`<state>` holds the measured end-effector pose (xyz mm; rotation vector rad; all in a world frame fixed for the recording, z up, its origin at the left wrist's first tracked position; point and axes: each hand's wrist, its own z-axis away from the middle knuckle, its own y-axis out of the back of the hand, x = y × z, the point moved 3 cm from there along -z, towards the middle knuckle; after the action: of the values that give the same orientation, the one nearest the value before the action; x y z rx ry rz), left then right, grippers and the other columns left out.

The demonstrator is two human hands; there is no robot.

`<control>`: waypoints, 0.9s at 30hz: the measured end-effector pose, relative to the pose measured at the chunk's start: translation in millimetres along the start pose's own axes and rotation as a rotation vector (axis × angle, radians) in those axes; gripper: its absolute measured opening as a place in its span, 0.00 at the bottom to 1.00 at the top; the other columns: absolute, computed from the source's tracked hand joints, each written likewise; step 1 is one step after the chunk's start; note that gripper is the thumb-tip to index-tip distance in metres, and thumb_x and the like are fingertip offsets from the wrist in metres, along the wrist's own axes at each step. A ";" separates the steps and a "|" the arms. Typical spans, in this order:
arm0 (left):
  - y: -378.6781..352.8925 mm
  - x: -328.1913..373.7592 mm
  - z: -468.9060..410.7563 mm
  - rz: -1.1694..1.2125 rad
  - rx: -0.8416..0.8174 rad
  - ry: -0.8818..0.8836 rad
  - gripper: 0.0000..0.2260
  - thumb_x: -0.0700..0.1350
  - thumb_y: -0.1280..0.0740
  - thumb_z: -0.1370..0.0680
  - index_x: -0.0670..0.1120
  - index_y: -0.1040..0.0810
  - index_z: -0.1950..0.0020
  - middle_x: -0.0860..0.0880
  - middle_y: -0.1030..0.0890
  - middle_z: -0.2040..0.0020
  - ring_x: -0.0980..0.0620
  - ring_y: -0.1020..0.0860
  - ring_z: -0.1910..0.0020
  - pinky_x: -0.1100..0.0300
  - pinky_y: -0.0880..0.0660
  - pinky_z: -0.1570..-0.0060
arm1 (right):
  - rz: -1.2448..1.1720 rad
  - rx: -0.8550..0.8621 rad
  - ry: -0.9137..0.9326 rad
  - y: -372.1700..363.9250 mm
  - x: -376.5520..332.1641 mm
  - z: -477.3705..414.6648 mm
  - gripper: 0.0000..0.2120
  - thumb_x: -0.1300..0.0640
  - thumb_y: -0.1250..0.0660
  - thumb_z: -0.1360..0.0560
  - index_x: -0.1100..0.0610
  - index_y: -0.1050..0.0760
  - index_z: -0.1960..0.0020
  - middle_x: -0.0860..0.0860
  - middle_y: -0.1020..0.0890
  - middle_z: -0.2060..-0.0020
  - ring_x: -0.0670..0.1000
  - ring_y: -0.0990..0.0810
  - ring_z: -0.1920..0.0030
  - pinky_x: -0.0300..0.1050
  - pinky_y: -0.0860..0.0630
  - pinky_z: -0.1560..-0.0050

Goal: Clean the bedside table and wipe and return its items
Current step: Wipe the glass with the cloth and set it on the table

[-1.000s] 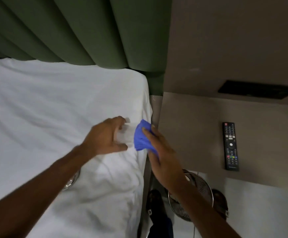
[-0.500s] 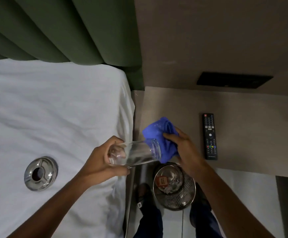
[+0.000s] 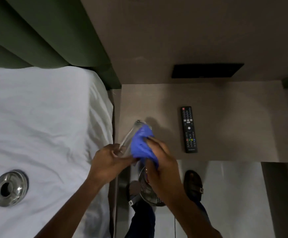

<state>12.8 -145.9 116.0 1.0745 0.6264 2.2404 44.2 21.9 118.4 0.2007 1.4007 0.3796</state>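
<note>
My left hand (image 3: 109, 161) grips the base of a clear drinking glass (image 3: 131, 136), which tilts away from me over the left front part of the brown bedside table (image 3: 234, 121). My right hand (image 3: 162, 162) presses a blue cloth (image 3: 142, 145) against the glass's side. A black remote control (image 3: 188, 129) lies on the table to the right of the glass. A round metal ashtray (image 3: 10, 188) rests on the white bed sheet (image 3: 41, 117) at the left.
A wire waste bin (image 3: 148, 194) stands on the floor under my right hand, between my feet. A green padded headboard (image 3: 41, 31) rises behind the bed. A dark panel (image 3: 207, 70) is set in the wall above the table.
Both hands moved from over the bed edge to over the table. The glass turned from lying sideways to pointing away, and the cloth now covers its side.
</note>
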 end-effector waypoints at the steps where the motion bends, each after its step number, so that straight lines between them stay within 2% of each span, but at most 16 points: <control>1: -2.5 6.0 1.1 -0.050 -0.013 -0.078 0.18 0.64 0.23 0.44 0.54 0.22 0.66 0.53 0.20 0.68 0.57 0.21 0.66 0.56 0.23 0.62 | 0.111 -0.010 0.112 2.3 -3.5 -4.8 0.21 0.53 0.46 0.24 0.52 0.32 0.32 0.52 0.27 0.35 0.49 0.29 0.34 0.48 0.35 0.32; 3: -9.1 16.9 6.7 -0.154 -0.044 -0.250 0.17 0.66 0.26 0.43 0.57 0.25 0.67 0.56 0.22 0.67 0.59 0.23 0.66 0.58 0.25 0.64 | 0.312 0.010 0.234 13.7 -7.6 -22.5 0.22 0.54 0.46 0.24 0.51 0.33 0.31 0.52 0.27 0.33 0.48 0.33 0.31 0.51 0.42 0.27; 4: -11.7 19.2 10.4 -0.187 -0.069 -0.293 0.19 0.69 0.27 0.44 0.57 0.25 0.66 0.57 0.22 0.65 0.59 0.23 0.65 0.58 0.25 0.63 | 0.334 0.031 0.221 22.4 -8.6 -33.3 0.21 0.55 0.46 0.25 0.51 0.32 0.32 0.51 0.24 0.37 0.47 0.30 0.35 0.52 0.39 0.29; 5: -13.6 18.6 13.0 -0.189 -0.082 -0.293 0.22 0.70 0.28 0.44 0.56 0.22 0.63 0.57 0.22 0.64 0.59 0.22 0.63 0.59 0.24 0.62 | 0.275 0.061 0.149 34.4 -6.8 -44.9 0.19 0.56 0.45 0.25 0.51 0.30 0.34 0.49 0.21 0.42 0.46 0.25 0.41 0.51 0.33 0.33; 7: -16.0 10.8 13.7 -0.080 -0.054 -0.237 0.26 0.70 0.27 0.46 0.54 0.19 0.58 0.55 0.20 0.61 0.57 0.20 0.60 0.60 0.23 0.60 | -0.036 0.102 -0.113 58.8 4.2 -60.5 0.14 0.60 0.41 0.23 0.46 0.25 0.41 0.46 0.19 0.52 0.46 0.20 0.51 0.44 0.24 0.45; 8: -17.5 8.3 14.4 0.038 -0.050 -0.185 0.26 0.68 0.25 0.46 0.54 0.18 0.56 0.54 0.18 0.60 0.56 0.19 0.59 0.59 0.22 0.58 | -0.205 0.089 -0.245 66.2 12.0 -63.9 0.14 0.61 0.40 0.23 0.43 0.25 0.47 0.48 0.19 0.55 0.50 0.19 0.51 0.46 0.23 0.48; 10: -27.1 12.8 13.3 0.280 -0.135 -0.100 0.28 0.65 0.21 0.45 0.56 0.18 0.49 0.53 0.16 0.55 0.54 0.16 0.55 0.52 0.19 0.51 | -0.344 0.021 -0.375 73.4 20.8 -62.9 0.13 0.60 0.39 0.22 0.41 0.26 0.52 0.51 0.19 0.53 0.55 0.19 0.50 0.52 0.22 0.48; 11: -33.7 17.3 10.4 0.340 -0.187 -0.078 0.30 0.62 0.20 0.44 0.58 0.20 0.45 0.52 0.15 0.53 0.52 0.16 0.53 0.50 0.19 0.49 | -0.359 -0.017 -0.378 70.9 22.1 -58.5 0.12 0.58 0.39 0.22 0.39 0.27 0.52 0.50 0.20 0.52 0.53 0.20 0.51 0.50 0.21 0.49; 13: -45.3 24.4 -8.1 0.359 -0.203 -0.044 0.32 0.58 0.19 0.41 0.58 0.25 0.40 0.52 0.15 0.53 0.54 0.15 0.54 0.53 0.18 0.51 | -0.283 -0.051 -0.316 61.9 29.1 -52.3 0.12 0.57 0.39 0.21 0.39 0.29 0.49 0.45 0.21 0.54 0.46 0.20 0.54 0.39 0.20 0.53; 15: -54.1 24.0 -42.3 0.366 -0.166 -0.012 0.30 0.55 0.19 0.41 0.58 0.27 0.42 0.52 0.15 0.54 0.53 0.15 0.54 0.53 0.18 0.49 | -0.192 -0.026 -0.260 55.8 37.8 -53.2 0.11 0.58 0.39 0.21 0.42 0.29 0.46 0.43 0.21 0.56 0.42 0.21 0.57 0.31 0.24 0.57; 17: -64.3 22.9 -81.1 0.453 -0.117 0.027 0.26 0.53 0.20 0.41 0.58 0.27 0.47 0.47 0.14 0.54 0.47 0.15 0.52 0.51 0.19 0.47 | -0.214 0.044 -0.280 56.1 53.0 -60.2 0.11 0.60 0.38 0.22 0.44 0.27 0.45 0.44 0.20 0.55 0.41 0.21 0.56 0.32 0.26 0.57; 20: -77.2 26.0 -146.9 0.471 -0.018 0.033 0.22 0.41 0.22 0.31 0.48 0.30 0.44 0.47 0.19 0.56 0.56 0.18 0.61 0.70 0.22 0.63 | -0.331 0.133 -0.392 61.1 79.3 -67.6 0.13 0.61 0.38 0.22 0.44 0.26 0.44 0.45 0.19 0.52 0.43 0.20 0.52 0.31 0.24 0.58; 21: -82.5 24.6 -173.6 0.484 -0.004 0.046 0.22 0.41 0.23 0.30 0.47 0.31 0.43 0.46 0.19 0.53 0.58 0.18 0.62 0.70 0.22 0.64 | -0.347 0.136 -0.410 60.2 91.7 -69.4 0.13 0.61 0.38 0.22 0.46 0.26 0.43 0.46 0.19 0.51 0.45 0.19 0.52 0.30 0.24 0.60; 24: -83.9 23.1 -224.7 0.447 0.076 0.023 0.32 0.48 0.21 0.35 0.49 0.33 0.37 0.47 0.20 0.44 0.50 0.19 0.48 0.49 0.21 0.42 | -0.441 0.133 -0.451 63.6 104.8 -65.0 0.13 0.63 0.38 0.23 0.50 0.25 0.42 0.48 0.19 0.50 0.46 0.18 0.53 0.32 0.23 0.60; 25: -89.5 20.0 -240.2 0.420 0.120 0.004 0.34 0.49 0.21 0.35 0.47 0.33 0.34 0.49 0.21 0.43 0.49 0.20 0.45 0.49 0.23 0.38 | -0.453 0.134 -0.454 62.3 114.8 -65.5 0.13 0.63 0.38 0.23 0.48 0.25 0.44 0.48 0.19 0.50 0.44 0.18 0.55 0.32 0.22 0.60; 27: -95.6 20.9 -257.2 0.354 0.193 -0.027 0.36 0.47 0.23 0.32 0.40 0.36 0.29 0.44 0.23 0.39 0.45 0.23 0.40 0.57 0.27 0.38 | -0.470 0.145 -0.471 62.0 125.0 -65.1 0.13 0.63 0.38 0.23 0.44 0.25 0.48 0.47 0.18 0.51 0.43 0.17 0.56 0.34 0.20 0.59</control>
<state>-177.7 -104.4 -78.1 1.4025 0.6970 2.4970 -13.2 120.5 14.9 0.0668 0.9674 -0.1557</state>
